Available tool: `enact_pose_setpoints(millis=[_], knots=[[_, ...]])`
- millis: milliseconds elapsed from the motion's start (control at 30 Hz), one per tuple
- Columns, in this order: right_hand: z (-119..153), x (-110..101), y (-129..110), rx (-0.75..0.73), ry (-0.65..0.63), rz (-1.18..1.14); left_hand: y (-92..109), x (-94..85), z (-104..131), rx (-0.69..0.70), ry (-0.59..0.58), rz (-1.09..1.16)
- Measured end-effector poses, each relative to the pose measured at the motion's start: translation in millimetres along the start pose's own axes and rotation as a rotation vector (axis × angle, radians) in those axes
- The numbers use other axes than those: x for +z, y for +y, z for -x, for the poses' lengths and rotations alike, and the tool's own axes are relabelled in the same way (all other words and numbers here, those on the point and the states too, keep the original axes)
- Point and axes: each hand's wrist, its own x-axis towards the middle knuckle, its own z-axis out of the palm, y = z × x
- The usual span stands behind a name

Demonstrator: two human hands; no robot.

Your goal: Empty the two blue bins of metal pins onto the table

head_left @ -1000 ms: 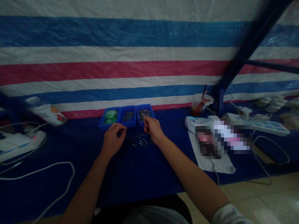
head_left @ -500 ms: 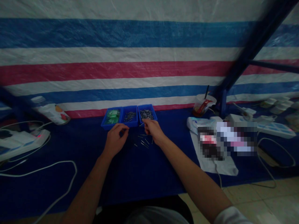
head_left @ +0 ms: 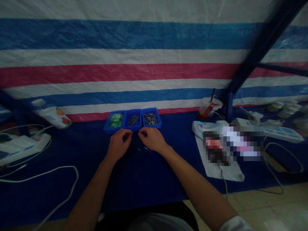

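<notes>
Facing blue trays point(head_left: 133, 113), likely grouped for easy reach, left hand point(head_left: 119, 142) and right hand point(head_left: 154, 140) were curled, anything grasped indiscernible.

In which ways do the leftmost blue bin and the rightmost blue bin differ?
The leftmost bin holds greenish pieces; the rightmost bin holds slim, metallic-looking pieces. The leftmost bin is nearer the left hand, the rightmost bin nearer the right hand. Both are blue, open on top and in one row.

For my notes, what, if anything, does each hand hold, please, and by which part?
It cannot be told: nothing shows clearly in the left hand or the right hand.
</notes>
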Motion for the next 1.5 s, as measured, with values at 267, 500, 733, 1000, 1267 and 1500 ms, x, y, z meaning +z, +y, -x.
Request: enact_pose_setpoints(millis=[267,500,733,1000,1267,1500], knots=[[11,-6,7,-0.098,-0.189,0.493,1,0.6,1,-0.021,-0.031,0.007],[10,3,11,-0.149,-0.211,0.483,0,1.8,2,-0.005,-0.057,0.007],[6,3,13,-0.212,-0.155,0.349,1,2.8,2,-0.006,-0.068,0.012],[-1,6,11,-0.259,-0.064,0.032,5,2.4,2,-0.008,-0.136,0.055],[-6,8,7,-0.118,-0.029,-0.419,9,0.4,2,-0.010,-0.135,0.113],[-6,11,0,0.052,-0.135,-0.771,11,1.6,2,0.011,-0.125,0.136]])
